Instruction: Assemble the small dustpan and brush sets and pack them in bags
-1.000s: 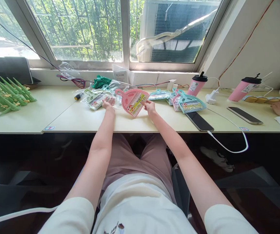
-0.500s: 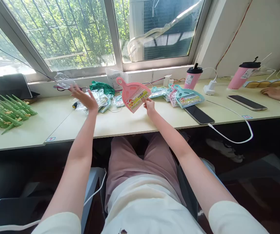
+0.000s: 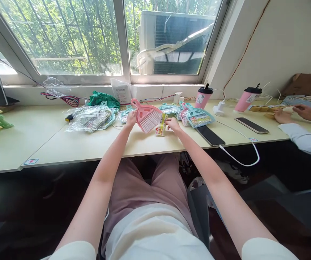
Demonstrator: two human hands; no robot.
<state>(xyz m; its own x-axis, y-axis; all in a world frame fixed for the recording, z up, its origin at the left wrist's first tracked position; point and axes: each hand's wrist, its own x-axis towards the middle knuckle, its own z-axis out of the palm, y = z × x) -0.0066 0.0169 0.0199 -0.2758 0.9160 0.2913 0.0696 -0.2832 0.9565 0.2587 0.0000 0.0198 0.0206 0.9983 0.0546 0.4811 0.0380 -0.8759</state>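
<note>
A pink dustpan with a white-bristled brush in it point(image 3: 148, 116) is held up over the table in front of me. My left hand point(image 3: 131, 120) is closed on its left side, just below the handle. At the dustpan's right edge, my right hand point(image 3: 173, 124) pinches a yellow printed label card point(image 3: 161, 125), which stands away from the bristles. Whether those right fingers also touch the dustpan, I cannot tell. Behind and to the right lie a wrapped green dustpan set point(image 3: 201, 116) and a pink one point(image 3: 184, 115) partly under it.
Bagged dustpan sets point(image 3: 93, 117) lie to the left, by a green crumpled bag point(image 3: 103, 99). Clear plastic point(image 3: 55, 86) rests near the window. A phone point(image 3: 211, 135) with a white cable, pink cups point(image 3: 203, 96) and another phone point(image 3: 251, 125) are on the right. Another person's hands point(image 3: 306, 112) work farther right.
My left hand, open in the air near the clear plastic before, has come right and taken hold of the dustpan. The label has swung off the bristles toward my right hand. The view has turned right.
</note>
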